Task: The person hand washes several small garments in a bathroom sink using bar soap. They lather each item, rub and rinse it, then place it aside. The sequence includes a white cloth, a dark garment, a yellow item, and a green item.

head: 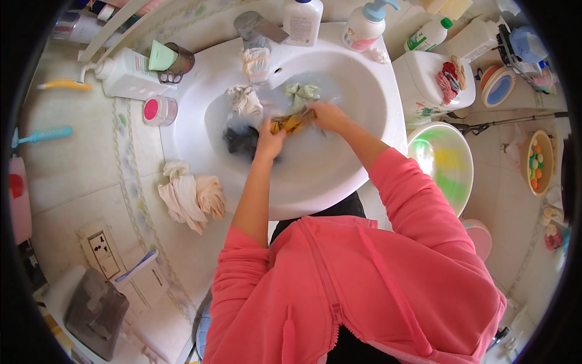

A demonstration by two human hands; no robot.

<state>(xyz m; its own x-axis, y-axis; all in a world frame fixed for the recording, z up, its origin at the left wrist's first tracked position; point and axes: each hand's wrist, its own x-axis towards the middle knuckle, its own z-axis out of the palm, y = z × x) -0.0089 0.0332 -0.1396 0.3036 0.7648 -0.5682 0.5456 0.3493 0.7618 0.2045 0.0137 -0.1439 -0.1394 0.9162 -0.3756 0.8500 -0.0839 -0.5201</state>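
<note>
A mustard-yellow cloth (pixel 293 123) is stretched between my two hands over the white washbasin (pixel 313 202). My left hand (pixel 269 142) grips its left end, and my right hand (pixel 328 116) pinches the other end, slightly blurred. Cloudy water fills the bowl around them. Just left of my left hand, a black cloth (pixel 243 139) lies partly under the water. Behind it rests a cream cloth (pixel 247 101). A pale green cloth (pixel 301 94) floats beyond the yellow one, near my right hand.
The faucet (pixel 257 32), wrapped in a pale cloth, stands at the back beside a white bottle (pixel 303 22) and a pump bottle (pixel 363 28). Cream cloths (pixel 193 195) hang over the basin's left rim. A plastic basin (pixel 443 159) and a toilet tank (pixel 404 75) are at the right.
</note>
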